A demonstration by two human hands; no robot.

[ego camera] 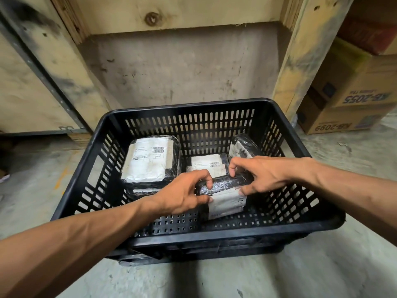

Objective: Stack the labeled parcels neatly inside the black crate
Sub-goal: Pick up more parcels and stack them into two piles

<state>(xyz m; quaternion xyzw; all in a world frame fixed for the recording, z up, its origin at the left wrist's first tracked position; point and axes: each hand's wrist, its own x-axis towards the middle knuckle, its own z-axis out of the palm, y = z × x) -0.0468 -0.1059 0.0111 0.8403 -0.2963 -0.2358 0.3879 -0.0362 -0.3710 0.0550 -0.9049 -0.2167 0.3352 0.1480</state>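
A black slotted crate [217, 235] stands on the concrete floor in front of me. Inside it, both hands hold one black-wrapped parcel with a white label [225, 198], tilted on its edge near the front right. My left hand [182, 194] grips its left end; my right hand [257, 175] pinches its right end. A stack of labeled parcels [150, 160] lies at the back left. Another labeled parcel [206, 164] lies flat behind the held one. A further parcel [242, 147] leans against the right back corner.
Wooden panels [171, 9] and a concrete wall rise right behind the crate. Stacked cardboard boxes [348, 104] stand at the right. Bare crate floor [171, 222] shows at the front left.
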